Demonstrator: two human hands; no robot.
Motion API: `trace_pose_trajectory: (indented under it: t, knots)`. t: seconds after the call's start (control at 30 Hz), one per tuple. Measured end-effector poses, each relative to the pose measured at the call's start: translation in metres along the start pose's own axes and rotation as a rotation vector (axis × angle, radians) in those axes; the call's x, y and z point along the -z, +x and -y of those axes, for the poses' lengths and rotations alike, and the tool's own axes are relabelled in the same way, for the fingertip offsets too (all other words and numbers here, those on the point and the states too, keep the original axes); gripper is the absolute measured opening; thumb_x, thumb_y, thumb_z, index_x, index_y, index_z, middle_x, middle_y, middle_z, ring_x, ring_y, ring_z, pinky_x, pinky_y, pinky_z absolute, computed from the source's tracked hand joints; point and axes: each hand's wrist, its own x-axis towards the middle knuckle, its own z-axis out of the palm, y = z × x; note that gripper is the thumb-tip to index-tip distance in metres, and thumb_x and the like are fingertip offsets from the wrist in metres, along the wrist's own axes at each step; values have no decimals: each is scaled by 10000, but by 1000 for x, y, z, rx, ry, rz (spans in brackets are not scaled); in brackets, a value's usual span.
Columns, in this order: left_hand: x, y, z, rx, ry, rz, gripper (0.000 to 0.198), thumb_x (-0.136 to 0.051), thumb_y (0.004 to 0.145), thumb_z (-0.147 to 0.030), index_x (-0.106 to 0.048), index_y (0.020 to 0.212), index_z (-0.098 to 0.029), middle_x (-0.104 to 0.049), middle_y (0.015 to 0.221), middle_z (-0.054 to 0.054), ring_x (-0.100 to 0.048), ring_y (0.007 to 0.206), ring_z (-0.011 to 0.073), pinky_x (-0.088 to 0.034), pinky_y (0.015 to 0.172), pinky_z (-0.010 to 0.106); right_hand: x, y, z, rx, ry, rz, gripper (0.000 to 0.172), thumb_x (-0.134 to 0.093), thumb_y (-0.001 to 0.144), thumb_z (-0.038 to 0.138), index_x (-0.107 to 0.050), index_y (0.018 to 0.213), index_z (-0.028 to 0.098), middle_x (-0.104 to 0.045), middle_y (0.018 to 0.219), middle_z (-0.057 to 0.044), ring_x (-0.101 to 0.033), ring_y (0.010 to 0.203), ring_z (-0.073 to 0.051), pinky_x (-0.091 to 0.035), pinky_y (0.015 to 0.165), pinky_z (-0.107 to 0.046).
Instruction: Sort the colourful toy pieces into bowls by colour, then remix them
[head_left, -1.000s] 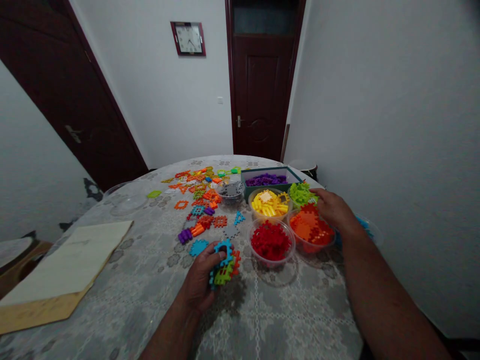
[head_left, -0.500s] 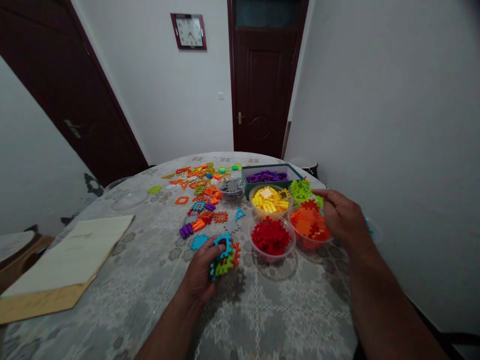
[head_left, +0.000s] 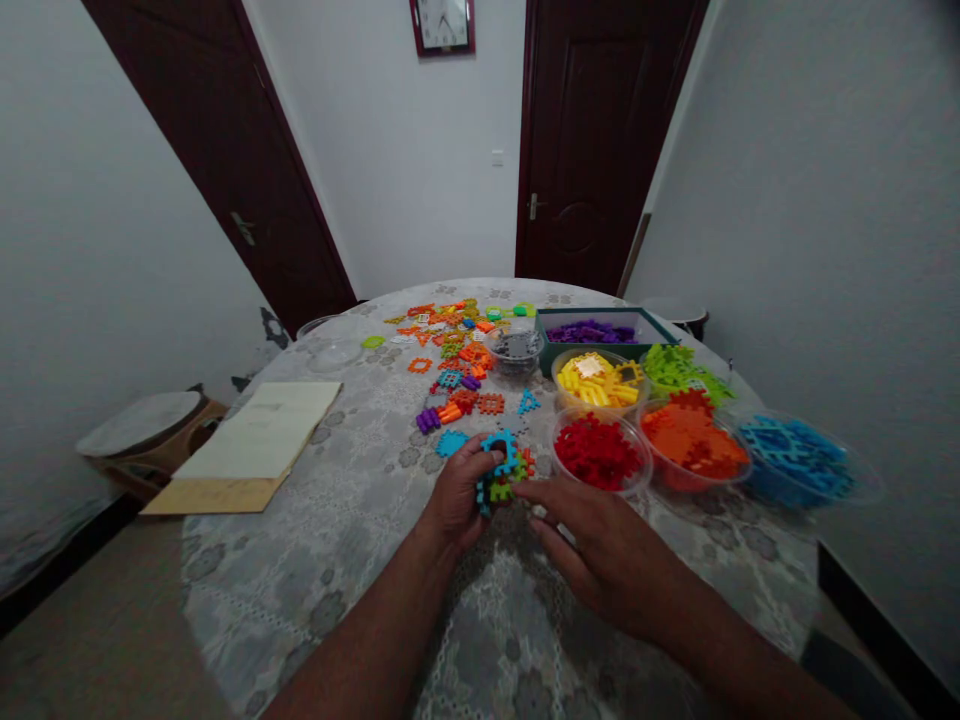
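My left hand [head_left: 459, 495] is closed around a small build of interlocking plastic tiles [head_left: 501, 452], with blue, green and orange pieces joined at their toothed edges. A round opening shows in the blue tile facing up. From the right, my right hand [head_left: 592, 540] reaches over, its index fingertip at the green part of the build. Its thumb is apart from that finger, and I see nothing held between them. Just beyond the left hand lies a flat blue tile [head_left: 452, 443]. A blue triangle piece [head_left: 529, 401] rests farther back.
Clear bowls hold red pieces [head_left: 598, 450], orange pieces [head_left: 694, 440], blue pieces [head_left: 799, 460], yellow pieces [head_left: 600, 380], green pieces [head_left: 682, 372] and grey pieces [head_left: 516, 345]. Behind them is a box [head_left: 551, 357] of purple pieces. Loose tiles [head_left: 454, 350] spread across the back; a paper pad [head_left: 259, 430] lies left.
My right hand has come from the green and orange bowls to the build in my left hand. The view has turned left and down, bringing the blue bowl fully into sight.
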Motion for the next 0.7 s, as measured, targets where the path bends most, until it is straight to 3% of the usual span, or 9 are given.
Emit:
trace_pose_trajectory:
  t: [0.17, 0.43, 0.53, 0.6, 0.7]
  knots:
    - [-3, 0, -1, 3, -16, -30, 362, -853, 657, -252, -683, 962, -157, -705, 833, 11, -648, 653, 132, -521, 594, 232, -12, 8, 0, -53, 108, -12, 349, -539, 1024, 181, -687, 1331, 254, -777, 1187, -87, -741, 1056, -228, -595, 960, -414]
    - [-7, 0, -5, -33, 68, -53, 300, -842, 676, -236, -678, 919, -170, -703, 801, -1, -665, 657, 140, -541, 598, 232, -5, 14, 4, -248, 323, -112, 181, -611, 985, 206, -777, 1051, 229, -797, 935, -10, -725, 803, -159, -557, 788, -286]
    - [-6, 0, -7, -11, 79, -69, 338, -853, 682, -234, -679, 966, -173, -727, 864, 23, -698, 684, 167, -574, 566, 252, 15, 14, 0, -284, 334, -147, 170, -608, 989, 249, -778, 985, 229, -779, 859, 1, -708, 748, -153, -541, 730, -269]
    - [-6, 0, -9, 7, 87, -78, 348, -852, 696, -235, -682, 993, -172, -740, 898, 46, -714, 696, 185, -580, 525, 258, 40, 13, -12, -330, 274, -214, 186, -612, 991, 306, -783, 1001, 233, -784, 881, -11, -718, 778, -169, -544, 741, -283]
    - [-6, -1, -11, 18, 91, -84, 334, -834, 720, -215, -685, 1016, -167, -752, 920, 75, -729, 720, 199, -589, 501, 258, 90, 14, -51, -459, 102, -459, 250, -618, 977, 388, -790, 1051, 221, -799, 960, -47, -731, 834, -195, -550, 775, -308]
